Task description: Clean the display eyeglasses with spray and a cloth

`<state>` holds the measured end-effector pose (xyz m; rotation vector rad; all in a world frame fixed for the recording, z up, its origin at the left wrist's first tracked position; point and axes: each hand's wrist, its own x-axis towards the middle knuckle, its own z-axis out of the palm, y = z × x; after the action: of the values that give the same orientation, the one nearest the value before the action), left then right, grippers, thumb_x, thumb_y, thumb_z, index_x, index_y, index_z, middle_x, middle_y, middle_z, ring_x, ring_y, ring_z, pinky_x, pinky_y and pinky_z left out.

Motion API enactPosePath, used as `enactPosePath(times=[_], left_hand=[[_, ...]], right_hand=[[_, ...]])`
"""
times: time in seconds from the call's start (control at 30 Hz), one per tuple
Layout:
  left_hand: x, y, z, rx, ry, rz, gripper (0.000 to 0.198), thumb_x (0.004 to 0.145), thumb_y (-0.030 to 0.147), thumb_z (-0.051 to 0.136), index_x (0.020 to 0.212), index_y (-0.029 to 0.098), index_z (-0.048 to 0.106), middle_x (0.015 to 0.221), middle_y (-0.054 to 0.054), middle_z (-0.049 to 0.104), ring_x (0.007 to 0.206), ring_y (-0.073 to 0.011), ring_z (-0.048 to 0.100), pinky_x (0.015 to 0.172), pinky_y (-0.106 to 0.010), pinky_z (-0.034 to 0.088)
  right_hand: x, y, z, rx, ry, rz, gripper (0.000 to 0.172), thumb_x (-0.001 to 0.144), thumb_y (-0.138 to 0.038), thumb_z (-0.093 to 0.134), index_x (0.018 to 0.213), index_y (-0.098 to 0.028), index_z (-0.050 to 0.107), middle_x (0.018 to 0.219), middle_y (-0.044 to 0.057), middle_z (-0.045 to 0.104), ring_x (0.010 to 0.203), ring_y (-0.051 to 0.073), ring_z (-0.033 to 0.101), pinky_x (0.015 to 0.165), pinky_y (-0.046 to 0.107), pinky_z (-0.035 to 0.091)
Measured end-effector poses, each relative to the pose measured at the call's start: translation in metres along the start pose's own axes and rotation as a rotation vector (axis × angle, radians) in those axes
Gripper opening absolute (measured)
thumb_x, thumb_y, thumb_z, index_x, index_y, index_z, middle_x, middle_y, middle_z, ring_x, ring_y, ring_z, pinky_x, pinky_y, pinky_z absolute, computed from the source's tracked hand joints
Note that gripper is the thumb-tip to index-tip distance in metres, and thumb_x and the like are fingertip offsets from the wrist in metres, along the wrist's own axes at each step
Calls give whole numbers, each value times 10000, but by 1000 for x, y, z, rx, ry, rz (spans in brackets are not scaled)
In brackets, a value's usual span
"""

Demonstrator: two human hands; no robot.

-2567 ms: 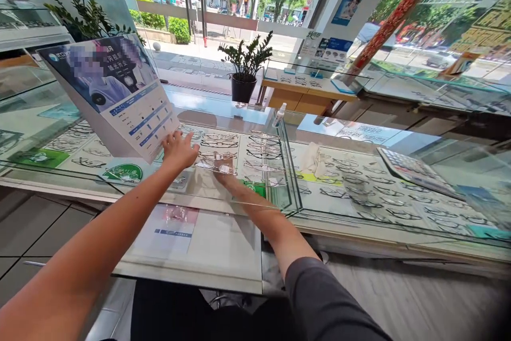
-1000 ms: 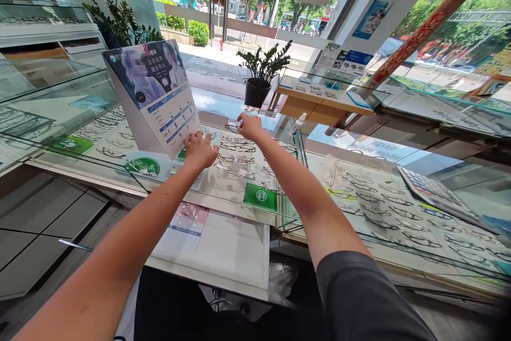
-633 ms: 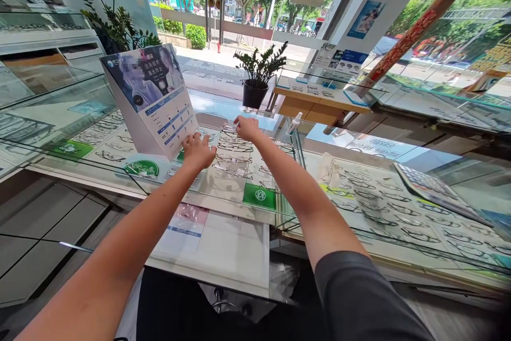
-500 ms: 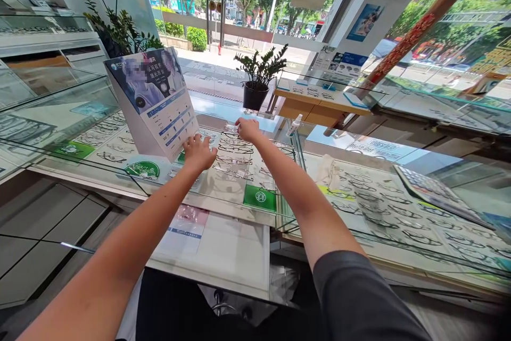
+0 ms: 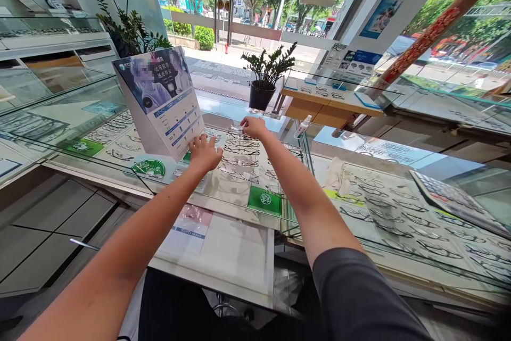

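My left hand (image 5: 205, 154) rests palm down with its fingers spread, beside the lower right edge of a standing card display (image 5: 167, 99). At the far end of a column of eyeglasses (image 5: 241, 148), my right hand (image 5: 254, 127) is closed, its fingertips pinched on a pair of glasses (image 5: 236, 129). The fingers partly hide that pair. The column lies between my two hands on the glass showcase (image 5: 223, 192); I cannot tell whether all the frames lie on top or under the glass. A green logo card (image 5: 264, 200) is at the column's near end.
A small white spray bottle (image 5: 303, 126) stands right of my right hand. Behind is a potted plant (image 5: 261, 95). More glasses (image 5: 415, 218), a crumpled cloth (image 5: 337, 175) and a tilted panel (image 5: 455, 197) occupy the right side. A round green card (image 5: 148, 167) lies at left.
The camera view has shifted slightly, so the whole scene sits a little further right. Both hands stay almost where they were, the right still at the far end of the column.
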<state>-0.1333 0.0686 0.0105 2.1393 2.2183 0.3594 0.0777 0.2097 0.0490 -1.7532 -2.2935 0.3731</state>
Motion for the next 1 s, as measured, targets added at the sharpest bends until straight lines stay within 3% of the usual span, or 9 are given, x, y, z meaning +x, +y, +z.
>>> enactPosePath(times=[0.2, 0.4, 0.57, 0.67, 0.8, 0.9, 1.0], left_hand=[[-1, 1, 0, -4, 12, -6, 669, 1064, 454, 397, 1655, 195, 577, 1739, -212, 465, 1589, -452, 404, 1283, -642, 359], [-1, 1, -2, -11, -10, -7, 684, 1069, 459, 391, 1678, 194, 554, 1759, -214, 444, 1610, -460, 375, 1290, -645, 343], [1, -1, 0, -5, -9, -4, 682, 1075, 465, 388, 1681, 197, 548, 1757, -215, 443, 1621, -455, 362, 1286, -634, 334], [0, -2, 2, -2, 13, 1, 666, 1079, 462, 394, 1666, 194, 560, 1747, -225, 452, 1607, -456, 373, 1281, -627, 329], [-4, -2, -1, 6, 25, 24, 627, 1075, 419, 449, 1628, 154, 579, 1709, -255, 478, 1555, -459, 410, 1271, -620, 330], [-6, 0, -4, 6, 31, 20, 615, 1077, 412, 430, 1614, 161, 594, 1694, -247, 491, 1544, -447, 425, 1276, -617, 334], [-5, 0, -4, -5, 27, 9, 652, 1068, 432, 386, 1628, 171, 597, 1702, -246, 489, 1561, -460, 418, 1282, -637, 334]], right_hand=[[4, 0, -4, 19, 1, 13, 348, 892, -131, 640, 1202, -241, 754, 1167, 32, 851, 1135, 247, 741, 1185, 456, 445], [-6, -10, -11, 5, 64, 16, 377, 883, -119, 628, 1238, -216, 713, 1159, 95, 804, 1094, 297, 697, 1094, 473, 463], [-37, -41, -37, 32, 181, -81, 438, 944, -48, 515, 1322, -196, 679, 1178, 106, 756, 1104, 291, 656, 964, 402, 465], [-87, -72, -54, 111, 213, -319, 428, 939, 11, 477, 1231, -199, 710, 1097, 75, 733, 987, 244, 634, 857, 351, 434], [-191, -116, -56, 90, 125, -592, 378, 952, 22, 497, 1137, -215, 726, 1159, 73, 738, 951, 219, 639, 827, 350, 431], [-268, -136, -34, -115, -105, -785, 387, 922, 59, 504, 1059, -220, 736, 1159, 86, 764, 884, 220, 663, 798, 379, 448], [-314, -138, 7, -243, -348, -893, 318, 992, -17, 541, 1089, -231, 756, 1128, 100, 790, 870, 235, 724, 749, 393, 496]])
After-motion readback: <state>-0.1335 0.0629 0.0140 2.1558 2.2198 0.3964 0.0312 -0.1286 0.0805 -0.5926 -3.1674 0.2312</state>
